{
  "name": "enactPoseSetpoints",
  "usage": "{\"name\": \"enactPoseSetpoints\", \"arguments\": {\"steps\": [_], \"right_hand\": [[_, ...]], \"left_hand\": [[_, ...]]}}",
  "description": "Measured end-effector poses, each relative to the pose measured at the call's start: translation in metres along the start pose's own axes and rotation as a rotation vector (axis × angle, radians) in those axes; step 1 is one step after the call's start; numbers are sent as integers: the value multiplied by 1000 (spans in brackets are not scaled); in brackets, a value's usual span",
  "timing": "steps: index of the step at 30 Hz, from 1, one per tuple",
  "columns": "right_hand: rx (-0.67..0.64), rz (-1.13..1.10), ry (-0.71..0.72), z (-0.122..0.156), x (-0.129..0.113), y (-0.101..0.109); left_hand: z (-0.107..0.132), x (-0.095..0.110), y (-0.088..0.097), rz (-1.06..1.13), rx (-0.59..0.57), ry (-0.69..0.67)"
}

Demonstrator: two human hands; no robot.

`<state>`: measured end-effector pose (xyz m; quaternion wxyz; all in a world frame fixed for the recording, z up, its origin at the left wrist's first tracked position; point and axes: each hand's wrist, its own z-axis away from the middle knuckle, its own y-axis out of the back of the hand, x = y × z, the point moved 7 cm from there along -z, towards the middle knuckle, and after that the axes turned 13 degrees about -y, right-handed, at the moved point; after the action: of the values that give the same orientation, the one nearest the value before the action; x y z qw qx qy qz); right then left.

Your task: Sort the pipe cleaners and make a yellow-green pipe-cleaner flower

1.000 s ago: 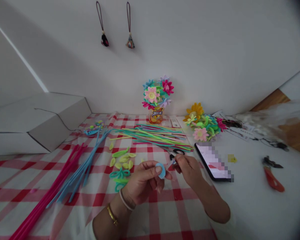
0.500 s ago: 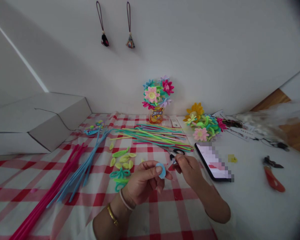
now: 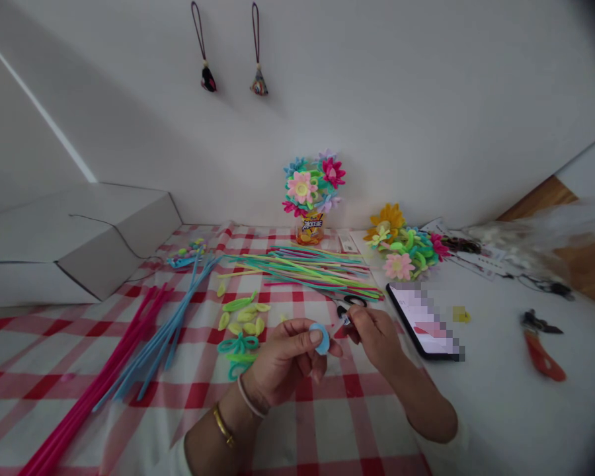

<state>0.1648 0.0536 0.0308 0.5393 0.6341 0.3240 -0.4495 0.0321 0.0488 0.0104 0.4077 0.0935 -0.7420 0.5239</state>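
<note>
A small light blue pipe-cleaner coil [image 3: 320, 338] is pinched between the thumb and fingers of my left hand [image 3: 292, 350], over the checked cloth. Just to its right, my right hand [image 3: 374, 334] has its fingertips pressed together. Something thin seems to stick out from them toward the coil, too small to make out. Scissors [image 3: 356, 301] with black handles lie right behind my right fingertips, partly hidden by them. Left of my left hand are several yellow-green petal pieces [image 3: 248, 317] and a teal looped bow [image 3: 238, 344].
Mixed pipe cleaners [image 3: 302, 268] lie across the back, with pink [image 3: 104, 377] and blue [image 3: 178, 317] bundles at left. Behind stands a flower-filled jar [image 3: 310, 228]. To the right are more flowers [image 3: 401, 251], a phone [image 3: 421, 324] and red-handled pliers [image 3: 543, 350]. A white box [image 3: 79, 238] stands left.
Both hands stay almost in place. The light blue coil is turned very slightly in my left fingers; nothing has been put down or picked up.
</note>
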Motion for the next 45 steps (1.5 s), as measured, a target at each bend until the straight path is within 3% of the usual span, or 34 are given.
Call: {"name": "enactPoseSetpoints", "arguments": {"steps": [45], "right_hand": [[8,49,3,2,-3,0]], "left_hand": [[-1,0,1,23,-4,-6]]}}
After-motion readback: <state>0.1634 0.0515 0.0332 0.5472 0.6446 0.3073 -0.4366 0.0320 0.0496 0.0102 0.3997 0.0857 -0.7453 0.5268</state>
